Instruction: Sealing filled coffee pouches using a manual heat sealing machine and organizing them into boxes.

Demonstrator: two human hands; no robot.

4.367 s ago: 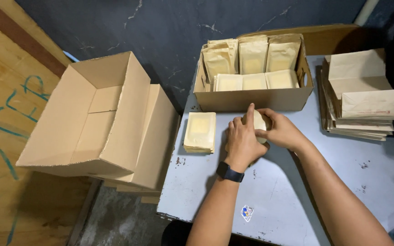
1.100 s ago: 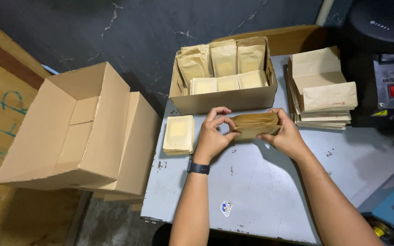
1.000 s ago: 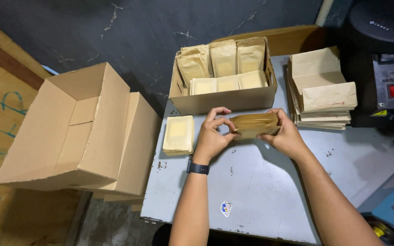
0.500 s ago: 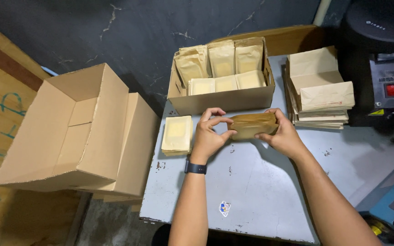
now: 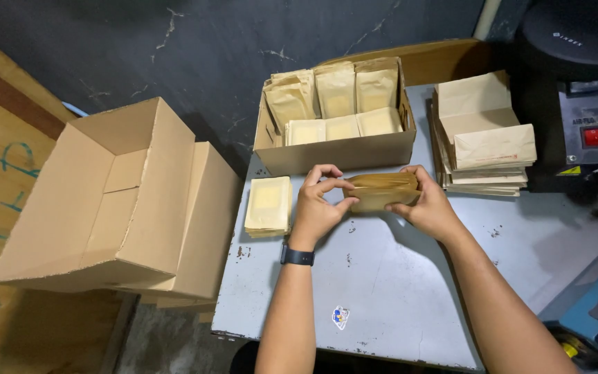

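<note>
Both hands grip a thick bundle of brown paper pouches [image 5: 383, 190], held on edge just above the grey table [image 5: 396, 291]. My left hand [image 5: 318, 208], with a dark watch on its wrist, clasps the bundle's left end. My right hand [image 5: 425, 202] clasps the right end. Left of my left hand, a short stack of pale pouches [image 5: 268, 206] lies flat on the table. Directly behind the bundle stands an open cardboard box [image 5: 344, 151] filled with upright and flat pouches.
A large empty cardboard box [image 5: 115, 204] lies on its side at the table's left. A pile of folded brown bags [image 5: 482, 142] sits at the right, beside a black machine with a red switch [image 5: 583, 104]. A blue device [image 5: 596, 312] is at the lower right corner.
Earlier my hands pressed pouches flat on the table; now they hold the bundle up on edge. Over the last second the hands and bundle barely shifted.
</note>
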